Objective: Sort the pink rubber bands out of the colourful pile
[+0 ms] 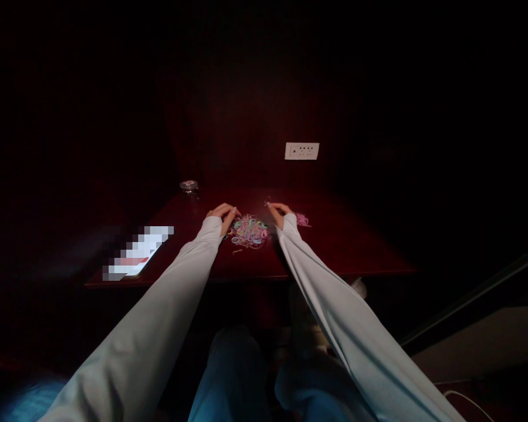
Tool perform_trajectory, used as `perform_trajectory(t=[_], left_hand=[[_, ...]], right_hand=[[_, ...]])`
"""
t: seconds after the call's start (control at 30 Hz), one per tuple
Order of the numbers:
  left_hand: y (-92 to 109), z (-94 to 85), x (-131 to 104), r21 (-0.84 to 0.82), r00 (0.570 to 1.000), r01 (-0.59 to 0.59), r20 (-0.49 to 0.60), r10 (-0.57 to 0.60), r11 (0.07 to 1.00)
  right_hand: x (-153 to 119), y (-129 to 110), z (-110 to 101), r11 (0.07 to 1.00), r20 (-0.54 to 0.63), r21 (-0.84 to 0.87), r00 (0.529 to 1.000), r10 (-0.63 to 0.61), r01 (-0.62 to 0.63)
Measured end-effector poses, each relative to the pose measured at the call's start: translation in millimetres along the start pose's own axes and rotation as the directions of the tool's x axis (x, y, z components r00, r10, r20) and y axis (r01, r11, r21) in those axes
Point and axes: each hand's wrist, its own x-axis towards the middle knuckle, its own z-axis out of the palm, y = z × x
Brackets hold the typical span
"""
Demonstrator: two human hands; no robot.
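A loose pile of small multicoloured rubber bands (250, 230) lies on the dark red table between my hands. At the pile's left edge is my left hand (222, 214), its fingers curled in towards the thumb; anything between them is too small to make out. Just beyond the pile's right side, my right hand (282, 213) pinches a thin rubber band (267, 201) between thumb and fingertips. A smaller heap of pink rubber bands (303, 220) sits to the right of my right hand. One stray band (237, 252) lies in front of the main pile.
A lit phone (143, 249), partly pixelated, rests on the table (334, 252) at the left. Towards the back left stands a small clear lidded jar (189, 190). A white socket plate (302, 151) is on the dark wall behind. My knees are below the table's front edge.
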Motion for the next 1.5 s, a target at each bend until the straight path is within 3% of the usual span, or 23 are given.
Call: perform_trajectory(t=[0.13, 0.23, 0.47, 0.57, 0.73, 0.97, 1.07, 1.2, 1.27, 1.33, 1.37, 1.43, 1.5], left_hand=[[-0.1, -0.8, -1.2, 0.004, 1.000, 0.004, 0.020, -0.004, 1.000], [-0.6, -0.8, -1.7, 0.018, 0.999, 0.005, 0.036, -0.006, 1.000], [-3.8, -1.1, -3.3, 0.055, 0.997, 0.032, 0.069, -0.036, 0.998], [-3.9, -1.4, -3.1, 0.082, 0.992, 0.056, 0.109, -0.065, 0.995], [-3.1, -1.6, -2.7, 0.099, 0.987, 0.081, 0.133, -0.094, 0.992], [-1.1, -2.6, -3.3, 0.121, 0.983, 0.096, 0.146, -0.113, 0.988], [2.4, -4.1, -3.6, 0.126, 0.983, 0.111, 0.134, -0.128, 0.986], [7.3, -6.7, -2.6, 0.158, 0.981, 0.164, 0.073, -0.178, 0.974], [9.1, -7.9, -1.4, 0.171, 0.980, 0.189, 0.026, -0.196, 0.967], [10.6, -8.8, -0.3, 0.183, 0.977, 0.209, 0.000, -0.213, 0.961], [11.2, -9.0, 0.2, 0.191, 0.975, 0.219, -0.007, -0.222, 0.957], [12.5, -8.8, 0.9, 0.205, 0.972, 0.231, -0.018, -0.232, 0.951], [13.7, -7.8, 1.4, 0.219, 0.969, 0.246, -0.034, -0.244, 0.944]], right_hand=[[3.7, 4.2, -33.1, 0.969, -0.142, -0.247, 0.990, -0.024, -0.012], [3.2, 5.6, -49.3, 0.919, -0.244, -0.380, 0.970, 0.012, -0.107], [12.0, 15.2, -72.0, 0.840, -0.363, -0.464, 0.925, 0.110, -0.282], [14.8, 22.4, -76.3, 0.803, -0.294, -0.502, 0.936, 0.192, -0.322], [17.6, 29.7, -73.7, 0.768, -0.194, -0.586, 0.965, 0.177, -0.259], [17.1, 31.2, -75.5, 0.780, -0.356, -0.492, 0.907, 0.225, -0.387], [15.7, 32.4, -77.0, 0.813, -0.391, -0.448, 0.899, 0.196, -0.373], [15.2, 28.1, -75.6, 0.821, -0.324, -0.515, 0.942, 0.081, -0.248], [13.4, 21.9, -70.9, 0.799, -0.209, -0.591, 0.978, -0.023, -0.108], [8.6, 13.8, -63.1, 0.763, -0.021, -0.638, 0.989, -0.148, 0.100], [5.0, 9.4, -58.3, 0.739, 0.089, -0.636, 0.972, -0.215, 0.222], [-3.8, 0.3, -47.8, 0.683, 0.297, -0.582, 0.897, -0.327, 0.441], [-13.4, -8.1, -36.9, 0.642, 0.424, -0.510, 0.817, -0.391, 0.573]])
